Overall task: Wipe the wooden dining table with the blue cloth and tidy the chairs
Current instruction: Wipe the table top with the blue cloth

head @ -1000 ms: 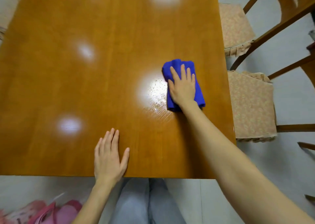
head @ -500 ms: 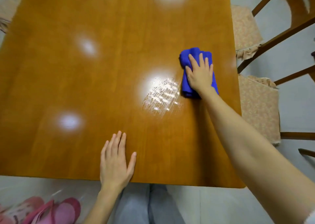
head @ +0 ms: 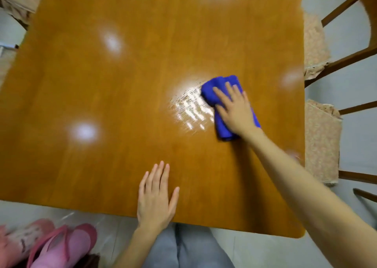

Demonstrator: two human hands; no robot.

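Our tabletop (head: 102,84) is glossy orange-brown wood with fine grain and a rounded corner, and it mirrors soft light spots. The blue cloth (head: 216,86), a plush folded wad, lies right of centre under our right hand (head: 236,110), whose fingers (head: 221,93) lie straight and spread, pressing it flat. Wet streaks (head: 191,108) glisten just left of it. Our left hand (head: 155,198) rests flat near the front edge, fingers (head: 161,174) straight. A near chair (head: 320,141) and a far chair (head: 314,43), both with floral padded seats, stand along the right edge. Pink slippers (head: 61,245) lie on the pale floor (head: 357,84).
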